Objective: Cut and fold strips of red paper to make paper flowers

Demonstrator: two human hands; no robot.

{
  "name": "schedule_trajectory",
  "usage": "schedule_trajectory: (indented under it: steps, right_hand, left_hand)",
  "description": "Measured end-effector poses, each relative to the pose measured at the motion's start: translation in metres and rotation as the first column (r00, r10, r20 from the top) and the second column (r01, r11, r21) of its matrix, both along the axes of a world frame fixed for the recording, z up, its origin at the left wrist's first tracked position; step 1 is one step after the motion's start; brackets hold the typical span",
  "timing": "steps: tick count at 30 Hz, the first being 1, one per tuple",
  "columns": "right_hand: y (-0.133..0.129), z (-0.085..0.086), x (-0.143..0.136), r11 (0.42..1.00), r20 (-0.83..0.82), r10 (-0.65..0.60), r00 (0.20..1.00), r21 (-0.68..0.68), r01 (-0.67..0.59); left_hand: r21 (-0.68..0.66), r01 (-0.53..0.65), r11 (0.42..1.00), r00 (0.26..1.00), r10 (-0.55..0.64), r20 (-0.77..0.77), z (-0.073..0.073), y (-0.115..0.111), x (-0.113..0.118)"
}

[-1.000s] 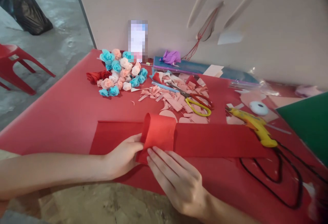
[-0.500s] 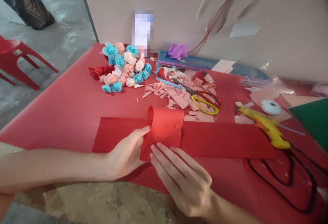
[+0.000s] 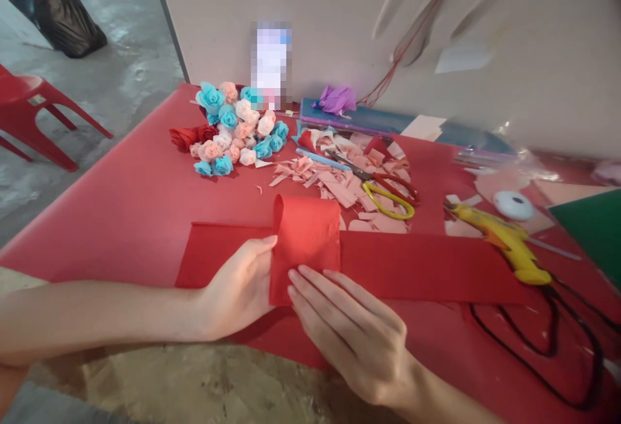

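A piece of red crepe paper (image 3: 310, 236) is bent over into a loose loop, its curved fold at the top. My left hand (image 3: 240, 288) grips its left edge, thumb in front and the fingers hidden behind. Against its lower front part press the straight, close-set fingers of my right hand (image 3: 354, 333); the right thumb is out of sight beneath. Behind both hands a long flat strip of red paper (image 3: 417, 265) lies across the table, running out to left and right.
Paper roses (image 3: 245, 129) in blue, pink, white and red cluster at back left. Scissors (image 3: 388, 197) lie on pink paper scraps (image 3: 334, 184). To the right are a yellow glue gun (image 3: 504, 239) with a black cord and a white round object (image 3: 513, 205). A pixelated screen (image 3: 272, 61) leans on the wall.
The looped paper has turned slightly to face me more squarely and its top has shifted left. My right hand has moved a little to the right along the paper.
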State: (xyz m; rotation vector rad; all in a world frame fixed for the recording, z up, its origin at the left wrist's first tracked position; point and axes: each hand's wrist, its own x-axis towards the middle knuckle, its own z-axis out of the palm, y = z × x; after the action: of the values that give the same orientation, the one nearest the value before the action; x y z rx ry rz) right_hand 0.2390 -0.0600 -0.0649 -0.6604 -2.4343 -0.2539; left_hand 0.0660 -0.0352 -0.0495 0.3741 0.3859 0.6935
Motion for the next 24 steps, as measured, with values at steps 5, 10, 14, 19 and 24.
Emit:
schedule_trajectory:
  steps: [5, 10, 14, 19, 24]
  right_hand:
    - [0.006, 0.023, 0.003, 0.956, -0.253, -0.148, 0.956, -0.283, 0.074]
    - [0.012, 0.048, 0.008, 0.778, -0.388, -0.511, 0.767, -0.588, 0.221]
    - [0.015, 0.055, 0.014, 0.633, -0.361, -0.663, 0.656, -0.738, 0.234]
    - [0.017, 0.057, 0.016, 0.562, -0.339, -0.710, 0.617, -0.801, 0.206]
    - [0.018, 0.057, 0.015, 0.545, -0.334, -0.736, 0.589, -0.808, 0.223]
  left_hand:
    - [0.065, -0.073, 0.995, 0.986, 0.082, -0.143, -0.003, 0.008, 0.002]
    - [0.586, -0.213, 0.782, 0.722, 0.530, -0.445, -0.017, 0.027, -0.012]
    - [0.947, 0.105, 0.302, 0.548, 0.777, -0.309, -0.008, 0.033, -0.027]
    - [0.942, 0.320, 0.101, 0.615, 0.735, -0.287, 0.008, 0.030, -0.029]
    - [0.943, 0.325, 0.071, 0.650, 0.708, -0.277, 0.002, 0.030, -0.027]
